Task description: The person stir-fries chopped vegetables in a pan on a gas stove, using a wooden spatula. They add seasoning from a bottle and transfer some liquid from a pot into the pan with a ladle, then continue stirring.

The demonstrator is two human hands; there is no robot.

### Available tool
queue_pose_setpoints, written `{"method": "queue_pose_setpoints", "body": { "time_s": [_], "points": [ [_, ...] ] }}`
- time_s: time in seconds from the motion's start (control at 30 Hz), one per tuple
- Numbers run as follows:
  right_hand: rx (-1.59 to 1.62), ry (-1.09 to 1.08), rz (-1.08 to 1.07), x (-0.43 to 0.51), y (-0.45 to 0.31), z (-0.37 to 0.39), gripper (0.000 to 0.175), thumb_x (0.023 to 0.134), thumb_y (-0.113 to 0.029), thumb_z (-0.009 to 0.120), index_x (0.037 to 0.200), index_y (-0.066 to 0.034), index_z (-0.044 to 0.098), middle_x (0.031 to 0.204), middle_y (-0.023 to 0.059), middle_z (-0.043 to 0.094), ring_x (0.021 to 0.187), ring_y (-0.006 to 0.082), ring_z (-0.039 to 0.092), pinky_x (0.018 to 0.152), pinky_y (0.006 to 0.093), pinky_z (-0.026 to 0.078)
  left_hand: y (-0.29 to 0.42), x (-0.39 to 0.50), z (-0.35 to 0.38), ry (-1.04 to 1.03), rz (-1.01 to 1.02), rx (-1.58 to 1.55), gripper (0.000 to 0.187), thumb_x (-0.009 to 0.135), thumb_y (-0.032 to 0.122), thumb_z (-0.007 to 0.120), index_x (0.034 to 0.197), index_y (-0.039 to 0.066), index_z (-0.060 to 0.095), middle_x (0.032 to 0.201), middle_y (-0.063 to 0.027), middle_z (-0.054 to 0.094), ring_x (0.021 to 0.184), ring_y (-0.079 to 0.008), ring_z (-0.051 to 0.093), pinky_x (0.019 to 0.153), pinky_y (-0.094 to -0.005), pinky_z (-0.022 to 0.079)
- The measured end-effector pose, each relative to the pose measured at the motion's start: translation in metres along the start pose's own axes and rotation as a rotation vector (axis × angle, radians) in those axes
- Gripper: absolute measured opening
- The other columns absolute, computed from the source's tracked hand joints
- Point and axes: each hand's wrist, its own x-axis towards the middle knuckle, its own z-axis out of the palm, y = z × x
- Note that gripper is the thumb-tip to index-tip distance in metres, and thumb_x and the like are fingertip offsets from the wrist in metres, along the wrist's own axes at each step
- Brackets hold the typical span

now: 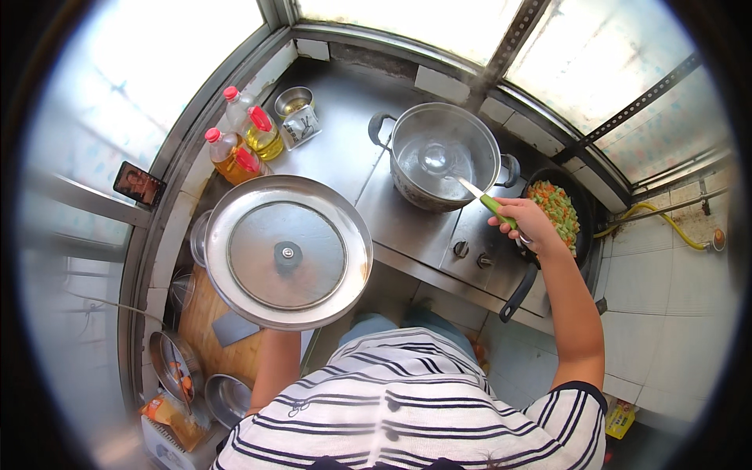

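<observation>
My right hand (520, 220) grips the green handle of a ladle (489, 202). The ladle's round bowl lies inside a two-handled metal pot (402, 176) that holds clear liquid; the pot stands at the back of the steel cooktop. At the left, a wide steel lid (288, 252) with a translucent centre and a knob hides my left hand. My left forearm reaches up to the lid's near edge, and the lid overhangs part of a wooden board. Right of the pot, a black frying pan (587, 235) holds diced green and orange vegetables (555, 211), behind my right wrist.
Two oil bottles (238, 155), a small steel bowl (294, 101) and a printed packet (301, 126) stand back left. The wooden board (197, 311) bears a grey flat blade (235, 328). More steel bowls (228, 399) are lower left. The pan's handle (518, 294) juts over the front edge.
</observation>
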Motion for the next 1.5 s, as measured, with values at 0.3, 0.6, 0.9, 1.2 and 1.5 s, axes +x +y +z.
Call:
{"method": "queue_pose_setpoints", "body": {
  "time_s": [0.3,0.6,0.9,1.2,1.5],
  "points": [
    [0.173,-0.082,-0.011,-0.026,0.003,-0.012,0.044,0.091,-0.008,0.050,0.133,0.0022,0.045,0.086,0.0097,0.060,0.057,0.0030,0.044,0.041,0.0124,0.034,-0.020,0.006,0.012,-0.009,-0.027,0.040,0.045,0.097,0.032,0.044,0.130,0.002,0.039,0.127,-0.0121,0.049,0.118,-0.0212,0.045,0.103,-0.0381,0.035],
    [0.174,-0.048,0.001,-0.069,-0.010,-0.042,0.047,0.090,-0.008,0.051,0.135,0.0015,0.043,0.085,0.0096,0.060,0.054,0.0020,0.043,0.038,0.0118,0.032,-0.037,0.013,0.022,-0.031,-0.065,0.069,0.046,0.097,0.032,0.043,0.131,0.001,0.038,0.129,-0.0124,0.048,0.120,-0.0211,0.044,0.105,-0.0382,0.034],
    [0.239,0.086,0.000,-0.134,0.003,-0.089,0.047,0.088,-0.007,0.053,0.133,0.0029,0.045,0.084,0.0110,0.061,0.053,0.0032,0.043,0.038,0.0137,0.032,-0.041,0.022,0.024,-0.051,-0.037,0.136,0.047,0.097,0.031,0.042,0.132,0.001,0.037,0.131,-0.0127,0.047,0.122,-0.0209,0.043,0.106,-0.0383,0.033],
    [0.327,0.262,0.010,-0.177,0.055,-0.149,0.046,0.090,-0.006,0.052,0.133,0.0056,0.043,0.082,0.0129,0.061,0.052,0.0044,0.043,0.038,0.0148,0.031,-0.039,0.038,-0.001,-0.447,0.049,0.243,0.046,0.098,0.030,0.040,0.133,0.001,0.036,0.133,-0.0124,0.047,0.123,-0.0202,0.043,0.108,-0.0383,0.032],
    [0.197,0.448,0.085,-0.126,0.099,-0.221,0.051,0.085,-0.003,0.049,0.134,0.0062,0.040,0.081,0.0121,0.060,0.054,0.0052,0.044,0.040,0.0159,0.034,-0.045,0.006,0.097,-0.299,-0.120,-0.192,0.038,0.097,0.033,0.043,0.123,0.006,0.050,0.121,-0.0063,0.057,0.113,-0.0164,0.051,0.104,-0.0354,0.037]
  ]
}}
